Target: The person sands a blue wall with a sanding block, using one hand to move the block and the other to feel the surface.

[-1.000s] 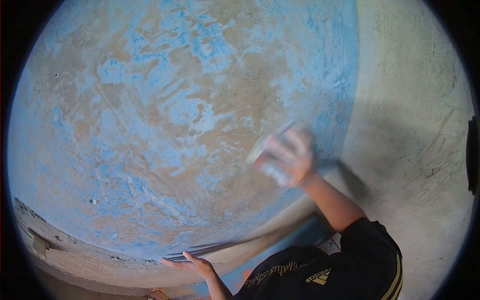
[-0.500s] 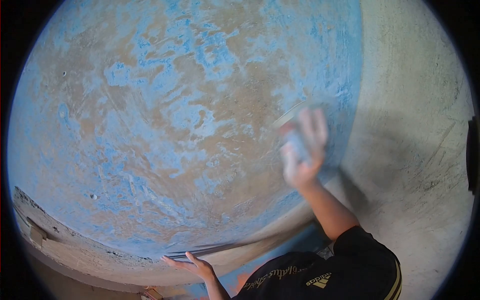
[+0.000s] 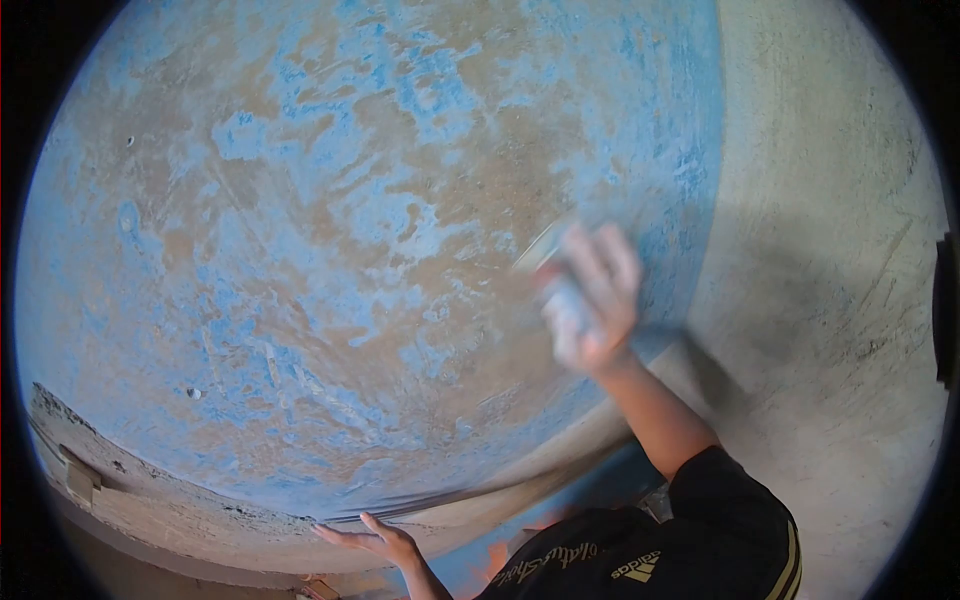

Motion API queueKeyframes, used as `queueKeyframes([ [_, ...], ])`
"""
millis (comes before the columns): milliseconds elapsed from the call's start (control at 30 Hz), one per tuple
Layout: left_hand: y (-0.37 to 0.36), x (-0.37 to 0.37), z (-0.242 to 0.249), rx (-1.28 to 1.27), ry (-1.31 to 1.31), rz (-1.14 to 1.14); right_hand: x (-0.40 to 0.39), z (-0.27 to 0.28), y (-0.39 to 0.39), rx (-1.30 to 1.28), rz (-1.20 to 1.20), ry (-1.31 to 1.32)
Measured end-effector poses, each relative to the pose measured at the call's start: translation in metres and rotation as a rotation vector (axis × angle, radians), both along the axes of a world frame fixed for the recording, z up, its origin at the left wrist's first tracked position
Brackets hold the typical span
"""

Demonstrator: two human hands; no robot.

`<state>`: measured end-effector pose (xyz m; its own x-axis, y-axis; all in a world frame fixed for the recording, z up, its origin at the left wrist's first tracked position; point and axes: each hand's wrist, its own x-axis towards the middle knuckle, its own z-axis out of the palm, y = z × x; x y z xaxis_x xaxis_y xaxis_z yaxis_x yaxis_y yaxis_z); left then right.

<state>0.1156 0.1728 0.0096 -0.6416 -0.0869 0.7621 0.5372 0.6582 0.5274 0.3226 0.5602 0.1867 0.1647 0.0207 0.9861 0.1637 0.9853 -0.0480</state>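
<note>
My right hand (image 3: pixel 600 295) is closed round a scraper (image 3: pixel 540 248), which is blurred by motion. Its thin, wide blade points up and left against the patchy blue and brown wall (image 3: pixel 400 290), and a bit of red shows near the grip. Low in the view, my left hand (image 3: pixel 375 540) is open, its fingers stretched out towards the wall's bottom edge. Nothing shows in that hand.
To the right, a bare pale grey wall (image 3: pixel 810 200) meets the blue one. A rough ledge (image 3: pixel 180 510) runs along the bottom left, with a small block (image 3: pixel 78 475) on it. A dark object (image 3: pixel 944 310) stands at the right edge.
My right hand has moved a little left and slightly down with the scraper. My left hand has shifted slightly left and down, still open.
</note>
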Motion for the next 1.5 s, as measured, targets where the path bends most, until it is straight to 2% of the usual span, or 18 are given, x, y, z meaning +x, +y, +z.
queueKeyframes([
  [100, -0.016, -0.013, 0.006, 0.029, 0.057, 0.046, 0.005, 0.018, -0.013, -0.283, 0.087, 0.167],
  [167, -0.030, -0.035, 0.008, 0.039, 0.116, 0.055, -0.008, 0.019, -0.027, -0.028, 0.014, 0.051],
  [200, -0.040, -0.048, 0.007, 0.004, 0.149, 0.098, -0.007, 0.018, -0.045, 0.121, -0.025, -0.183],
  [300, -0.062, -0.078, 0.016, 0.023, 0.170, 0.160, -0.014, 0.039, -0.039, 0.191, -0.105, -0.125],
  [333, -0.070, -0.087, 0.021, 0.018, 0.238, 0.162, -0.007, 0.034, -0.024, -0.033, -0.046, -0.026],
  [433, -0.093, -0.102, 0.037, 0.085, 0.278, 0.125, -0.007, 0.057, -0.043, -0.369, -0.197, 0.099],
  [567, -0.132, -0.129, 0.031, 0.017, 0.260, 0.227, -0.031, 0.042, -0.121, -0.089, -0.244, -0.321],
  [600, -0.142, -0.130, 0.031, -0.096, 0.231, 0.334, -0.031, 0.041, -0.121, -0.123, -0.251, -0.345],
  [700, -0.148, -0.138, 0.026, 0.020, 0.229, 0.225, -0.028, 0.045, -0.078, -0.339, -0.263, 0.014],
  [733, -0.149, -0.135, 0.028, 0.024, 0.206, 0.182, -0.028, 0.060, -0.090, -0.543, -0.061, 0.198],
  [833, -0.159, -0.149, 0.012, -0.001, 0.175, 0.018, -0.035, 0.037, -0.106, -0.059, -0.203, -0.004],
  [867, -0.159, -0.155, 0.004, 0.002, 0.170, -0.036, -0.041, 0.046, -0.142, 0.043, -0.194, -0.212],
  [1000, -0.153, -0.164, -0.007, 0.032, 0.213, -0.150, -0.053, 0.031, -0.115, -0.053, -0.009, -0.019],
  [1100, -0.150, -0.163, -0.005, 0.051, 0.269, -0.164, -0.046, 0.036, -0.089, -0.472, -0.240, 0.154],
  [1300, -0.168, -0.189, -0.024, -0.238, 0.496, -0.056, -0.062, 0.051, -0.153, 0.116, -0.393, -0.344],
  [1400, -0.166, -0.188, -0.026, -0.094, 0.412, -0.150, -0.057, 0.045, -0.117, -0.355, -0.278, 0.030],
  [1467, -0.153, -0.158, 0.009, 0.051, 0.318, -0.141, -0.064, 0.050, -0.132, -0.385, -0.295, 0.005],
  [1500, -0.156, -0.166, 0.000, -0.050, 0.378, -0.116, -0.068, 0.053, -0.139, -0.395, -0.302, -0.006],
])
